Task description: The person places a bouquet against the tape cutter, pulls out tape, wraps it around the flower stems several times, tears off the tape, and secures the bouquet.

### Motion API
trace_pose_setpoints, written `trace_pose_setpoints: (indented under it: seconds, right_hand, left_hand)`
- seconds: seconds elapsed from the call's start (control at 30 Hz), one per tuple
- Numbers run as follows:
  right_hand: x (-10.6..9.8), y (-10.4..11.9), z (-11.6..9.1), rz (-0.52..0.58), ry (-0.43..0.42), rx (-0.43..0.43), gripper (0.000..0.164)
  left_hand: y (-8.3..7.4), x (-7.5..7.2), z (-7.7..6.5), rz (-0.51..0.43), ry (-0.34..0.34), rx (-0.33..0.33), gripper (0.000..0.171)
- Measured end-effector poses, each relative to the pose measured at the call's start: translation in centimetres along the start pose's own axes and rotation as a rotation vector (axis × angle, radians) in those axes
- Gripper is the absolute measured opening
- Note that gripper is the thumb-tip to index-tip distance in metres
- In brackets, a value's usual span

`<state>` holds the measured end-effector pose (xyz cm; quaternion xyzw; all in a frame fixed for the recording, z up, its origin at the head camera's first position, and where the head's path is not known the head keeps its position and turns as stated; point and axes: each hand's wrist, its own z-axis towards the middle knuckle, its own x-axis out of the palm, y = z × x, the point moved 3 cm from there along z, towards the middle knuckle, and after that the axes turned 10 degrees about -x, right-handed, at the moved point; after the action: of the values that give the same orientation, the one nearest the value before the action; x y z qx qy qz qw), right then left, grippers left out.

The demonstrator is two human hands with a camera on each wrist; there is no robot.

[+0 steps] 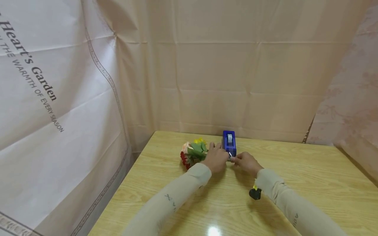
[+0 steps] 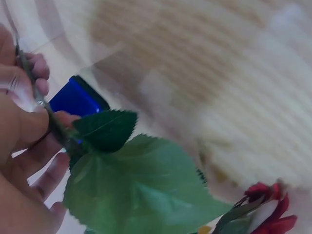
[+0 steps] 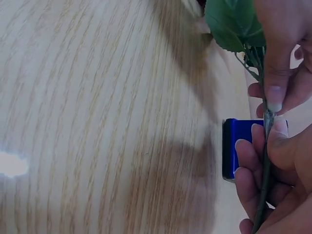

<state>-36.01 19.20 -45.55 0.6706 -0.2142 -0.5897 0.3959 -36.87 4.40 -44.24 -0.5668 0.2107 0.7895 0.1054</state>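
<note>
My left hand [image 1: 217,159] pinches a bunch of artificial flowers by its green stems, just below the leaves [image 3: 236,24]. The flower heads point left: a peach rose [image 1: 186,147], red petals [image 2: 278,209] and yellow blooms [image 1: 200,141]. Close beside it, my right hand [image 3: 287,170] holds the lower stems [image 3: 263,187] between thumb and fingers. Both thumbs meet at a shiny, clear band, seemingly tape [image 3: 269,116], on the stems. Just behind the hands stands a blue tape dispenser [image 1: 229,143] with a roll in it; in the wrist views the hands and flowers partly hide it.
The wooden table [image 1: 295,170] ends at a beige curtain [image 1: 212,72] behind the dispenser. A white printed cloth [image 1: 59,131] hangs on the left, a pinkish one [image 1: 348,114] on the right. A small black object [image 1: 255,193] is by the right cuff.
</note>
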Motion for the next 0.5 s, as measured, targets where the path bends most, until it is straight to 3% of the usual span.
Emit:
trace_pose_setpoints:
  seconds: [0.23,0.5]
  right_hand:
    - [0.04,-0.15,0.11,-0.029,-0.034,-0.016,0.03]
    - [-0.1,-0.25,0.09,-0.062,-0.065,-0.038,0.028]
  left_hand:
    - [0.61,-0.19,0.48,-0.022,0.089,-0.004,0.015]
    - [0.88,-0.67,0.67,-0.123,0.165,-0.029,0.027]
